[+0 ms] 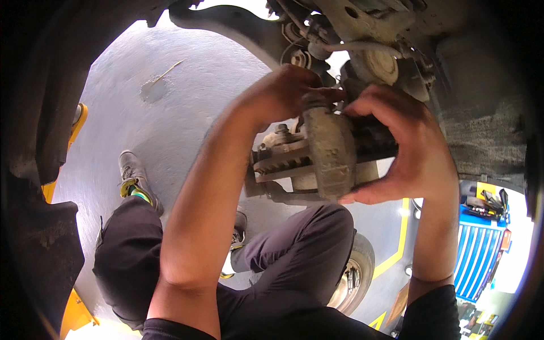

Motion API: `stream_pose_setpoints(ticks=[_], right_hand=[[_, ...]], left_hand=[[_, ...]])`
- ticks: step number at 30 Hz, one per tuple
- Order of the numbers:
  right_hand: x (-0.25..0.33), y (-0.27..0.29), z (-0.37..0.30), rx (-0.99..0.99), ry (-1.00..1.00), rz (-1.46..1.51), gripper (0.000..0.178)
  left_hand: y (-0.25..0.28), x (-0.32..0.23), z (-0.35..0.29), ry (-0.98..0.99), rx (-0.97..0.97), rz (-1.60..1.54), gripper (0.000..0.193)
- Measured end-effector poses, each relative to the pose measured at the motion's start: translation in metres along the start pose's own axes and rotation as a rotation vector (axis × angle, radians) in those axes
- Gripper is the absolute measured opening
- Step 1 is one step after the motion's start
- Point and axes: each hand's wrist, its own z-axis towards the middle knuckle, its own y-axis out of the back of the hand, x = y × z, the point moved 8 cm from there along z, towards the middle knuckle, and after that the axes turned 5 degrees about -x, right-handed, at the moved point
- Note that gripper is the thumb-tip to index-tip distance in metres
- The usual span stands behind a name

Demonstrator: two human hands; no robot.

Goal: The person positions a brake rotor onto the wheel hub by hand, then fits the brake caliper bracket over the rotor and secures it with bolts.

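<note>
A worn, dirty brake caliper [331,150] sits over the edge of a brake disc [283,164], in the middle of the view. My right hand [411,141] is closed round the caliper's right side, thumb at its near end and fingers at its far end. At the far end my left hand [286,96] is curled, one finger reaching across the top of the caliper. The other left fingertips are hidden behind the metal. To the left of the caliper a bolt head [281,130] sticks up from the hub.
A dark suspension arm [232,31] and a hose [365,47] lie beyond my hands. The wheel-arch liner [481,124] rises at right. Below are my bent knees [306,232] and a wheel [357,272] on the floor. A blue tool cabinet [479,255] stands at lower right.
</note>
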Motion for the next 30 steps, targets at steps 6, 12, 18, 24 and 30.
stream_pose_setpoints(ticks=[6, 12, 18, 24, 30], right_hand=[[0.001, 0.004, -0.007, -0.016, 0.014, -0.042, 0.077], [-0.001, 0.006, -0.013, -0.064, -0.001, -0.059, 0.071], [-0.001, 0.007, -0.015, -0.102, -0.020, -0.031, 0.068], [-0.006, 0.010, -0.018, -0.068, -0.051, -0.010, 0.071], [-0.004, 0.011, -0.016, -0.088, -0.033, -0.038, 0.072]], left_hand=[[-0.013, 0.012, -0.011, 0.098, 0.016, -0.385, 0.037], [-0.011, 0.007, -0.012, 0.117, 0.049, -0.461, 0.043], [0.006, 0.016, -0.011, 0.108, -0.220, -0.027, 0.033], [-0.009, 0.016, -0.024, 0.285, -0.113, -0.468, 0.037], [-0.008, 0.005, -0.029, 0.292, -0.129, -0.337, 0.037]])
